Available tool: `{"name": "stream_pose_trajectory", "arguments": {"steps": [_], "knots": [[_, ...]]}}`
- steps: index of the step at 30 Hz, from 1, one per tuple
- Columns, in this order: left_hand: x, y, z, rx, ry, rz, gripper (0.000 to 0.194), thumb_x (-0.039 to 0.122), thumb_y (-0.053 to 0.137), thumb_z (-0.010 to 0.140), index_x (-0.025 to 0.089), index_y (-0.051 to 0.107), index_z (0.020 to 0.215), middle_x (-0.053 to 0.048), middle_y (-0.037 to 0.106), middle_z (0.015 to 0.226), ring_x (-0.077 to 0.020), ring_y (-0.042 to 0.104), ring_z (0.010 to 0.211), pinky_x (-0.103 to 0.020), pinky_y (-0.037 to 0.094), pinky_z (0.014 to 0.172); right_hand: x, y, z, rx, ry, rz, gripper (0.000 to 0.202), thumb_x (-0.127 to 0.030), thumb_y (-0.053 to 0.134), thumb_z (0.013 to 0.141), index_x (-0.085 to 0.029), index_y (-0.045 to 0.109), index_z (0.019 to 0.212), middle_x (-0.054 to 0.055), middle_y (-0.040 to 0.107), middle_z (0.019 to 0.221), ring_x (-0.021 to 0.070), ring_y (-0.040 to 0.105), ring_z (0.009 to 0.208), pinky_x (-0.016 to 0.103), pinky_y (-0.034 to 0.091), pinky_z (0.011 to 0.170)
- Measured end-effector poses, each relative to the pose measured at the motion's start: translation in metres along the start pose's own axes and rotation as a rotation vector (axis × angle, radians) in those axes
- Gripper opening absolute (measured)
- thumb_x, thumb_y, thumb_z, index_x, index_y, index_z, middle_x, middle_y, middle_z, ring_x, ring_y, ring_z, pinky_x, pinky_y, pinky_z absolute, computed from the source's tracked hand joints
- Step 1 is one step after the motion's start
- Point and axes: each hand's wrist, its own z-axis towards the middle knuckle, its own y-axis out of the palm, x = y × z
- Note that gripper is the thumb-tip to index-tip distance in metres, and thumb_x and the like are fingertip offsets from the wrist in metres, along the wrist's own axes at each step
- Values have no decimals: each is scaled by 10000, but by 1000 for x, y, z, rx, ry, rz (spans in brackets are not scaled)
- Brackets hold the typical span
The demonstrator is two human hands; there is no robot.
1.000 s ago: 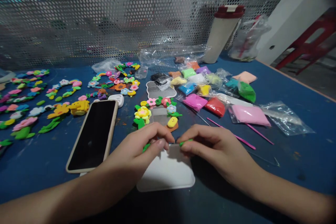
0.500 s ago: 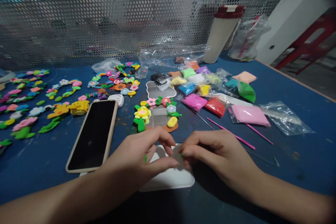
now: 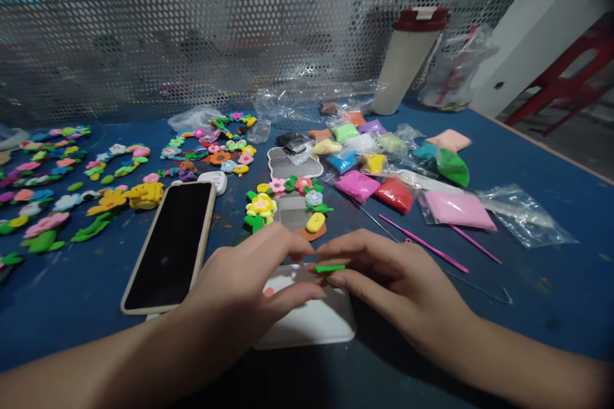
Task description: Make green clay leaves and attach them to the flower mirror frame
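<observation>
Found the right hand [image 3: 407, 275] closed in a pinch, gripping a thin, flat, bright green strip of clay-like material [image 3: 330, 268] between thumb and fingers, above a white board with rounded corners [image 3: 321, 326]. Found the left hand [image 3: 244, 278] loosely curved, with thumb and forefinger parted, facing the green strip from the opposite side; unable to confirm contact between left fingertips and strip. Noted a small salmon-pink spot [image 3: 269, 292] in the gap by the left thumb; unable to assign to board or hand. Observed, just beyond both hands, a border of multicoloured clay-like flowers and leaves [image 3: 261, 206] around a greyish rectangular panel [image 3: 293, 212], with a yellow oval piece [image 3: 315, 223] on the right side. Recorded to the left a dark-screened smartphone in a pale beige case [image 3: 167, 249], lying face up, with further colourful flower-like pieces [image 3: 109, 202] beyond. Recorded to the right clear packets of coloured material [image 3: 357, 186] and a slim magenta rod [image 3: 422, 243] on a dark blue tabletop [image 3: 551, 294]. Sighted at the rear an off-white tumbler with a dark red lid [image 3: 407, 67], near a perforated grey metal panel [image 3: 192, 32].
</observation>
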Motion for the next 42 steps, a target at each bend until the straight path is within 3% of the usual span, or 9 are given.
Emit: {"name": "stream_pose_trajectory", "arguments": {"steps": [3,6,11,17,22,27,32,36,42], "knots": [[0,1,-3,37,92,70,210,363,625,837,270,627,1025,11,657,945,-146,648,850,-192,434,637,2,2,-3,0,36,29,132,-188,579,866,-242,581,986,-3,718,903,140,691,811,219,532,690],[3,1,-3,50,138,170,123,322,578,875,259,667,930,16,662,867,-112,649,724,-173,402,552,2,4,-5,-15,33,17,123,-196,576,866,-249,552,975,-4,718,882,143,695,817,216,535,688],[6,-1,-3,94,212,247,168,296,531,905,247,685,859,21,671,791,-85,627,638,-159,375,520,-1,3,-6,-20,-22,-53,157,-211,611,847,-254,555,987,-13,717,873,126,689,762,194,531,663],[7,-2,-5,181,219,301,137,294,548,900,262,681,891,37,697,797,-88,651,654,-172,381,530,-1,0,-5,43,-116,-322,83,-215,600,852,-250,638,918,8,725,848,152,672,733,236,526,672],[8,-4,-6,222,251,348,157,311,564,887,246,703,919,13,726,806,-117,669,645,-188,417,535,-4,0,-7,59,-215,-397,186,-222,601,860,-255,667,1030,15,746,959,161,704,784,241,545,718],[11,-7,-5,241,197,385,207,352,535,896,275,727,913,7,751,823,-144,688,643,-204,436,510,-4,3,-11,67,-252,-364,249,-213,598,864,-266,676,1095,8,744,1002,163,716,786,233,563,709],[10,-10,-5,254,238,358,252,304,491,919,253,736,888,6,757,837,-147,706,674,-205,471,532,-4,4,-9,26,-201,-229,330,-202,607,858,-300,645,1172,-4,731,1042,166,712,822,236,564,716],[10,-14,-5,328,245,342,240,320,511,918,225,729,882,2,752,812,-121,695,649,-182,474,544,-7,6,-7,-10,-163,-122,404,-180,598,861,-320,591,1240,-10,699,1125,158,671,953,245,526,840],[9,-12,-4,286,285,404,241,296,511,918,200,722,852,0,751,809,-124,695,657,-192,459,549,-8,13,-4,42,127,142,262,-248,650,823,-325,705,1067,-22,746,913,155,675,839,245,534,778]]}}
